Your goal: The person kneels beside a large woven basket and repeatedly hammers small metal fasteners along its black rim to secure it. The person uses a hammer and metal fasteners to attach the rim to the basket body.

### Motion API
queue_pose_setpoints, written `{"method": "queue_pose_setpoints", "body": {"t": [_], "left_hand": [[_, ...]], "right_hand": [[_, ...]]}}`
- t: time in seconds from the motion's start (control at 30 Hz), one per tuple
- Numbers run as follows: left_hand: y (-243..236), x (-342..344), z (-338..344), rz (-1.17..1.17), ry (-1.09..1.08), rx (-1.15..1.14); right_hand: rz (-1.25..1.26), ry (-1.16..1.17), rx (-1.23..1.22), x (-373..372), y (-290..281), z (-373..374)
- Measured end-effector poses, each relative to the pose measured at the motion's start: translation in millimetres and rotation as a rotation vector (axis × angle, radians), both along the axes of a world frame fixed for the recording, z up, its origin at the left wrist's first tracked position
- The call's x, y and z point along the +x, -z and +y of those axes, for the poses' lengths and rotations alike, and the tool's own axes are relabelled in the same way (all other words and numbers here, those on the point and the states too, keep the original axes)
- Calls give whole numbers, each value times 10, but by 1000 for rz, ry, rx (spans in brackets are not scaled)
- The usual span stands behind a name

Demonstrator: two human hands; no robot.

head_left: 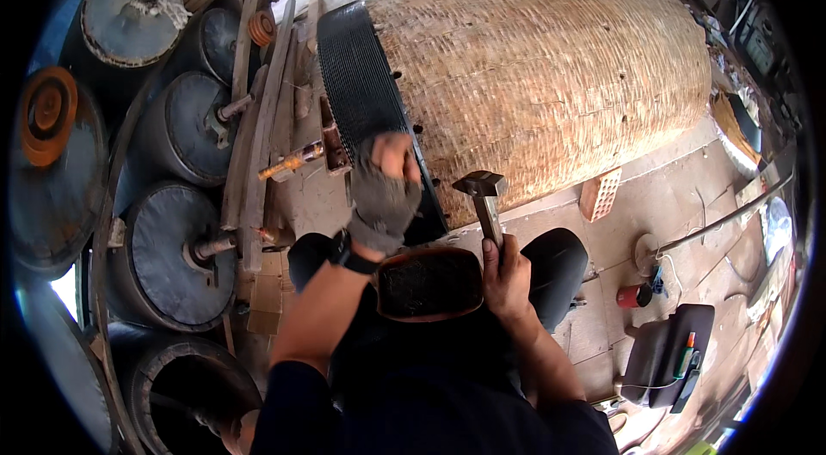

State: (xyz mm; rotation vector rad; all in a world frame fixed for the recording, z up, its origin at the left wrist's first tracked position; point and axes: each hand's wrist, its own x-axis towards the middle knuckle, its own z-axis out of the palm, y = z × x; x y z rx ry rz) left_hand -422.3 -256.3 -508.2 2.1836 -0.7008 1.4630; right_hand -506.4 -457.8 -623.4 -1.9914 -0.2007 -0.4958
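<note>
In front of me lies a big wooden drum with a rough, chipped surface and several dark holes. A ribbed black band wraps its left end. My left hand, in a grey glove with bare fingertips, is at the near part of this band, its fingers curled and slightly blurred. What they hold, if anything, is hidden. My right hand grips a hammer by its handle, head up, close to the drum's near side. Between my knees sits a dark, open container with a reddish-brown rim; its contents are too dark to make out.
Several grey-ended rollers are stacked at left beside wooden planks. An orange rusty rod juts out by the band. A perforated brick stands against the drum. At right are a red can and a dark stool with small items.
</note>
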Motion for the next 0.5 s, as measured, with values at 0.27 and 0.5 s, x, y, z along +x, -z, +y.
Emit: {"method": "queue_pose_setpoints", "body": {"t": [0.27,0.5], "left_hand": [[488,-28,38,278,94,-172],[238,-102,-11,390,85,-245]], "right_hand": [[25,-7,2,65,-34,-25],[35,-3,-12,134,-119,44]]}}
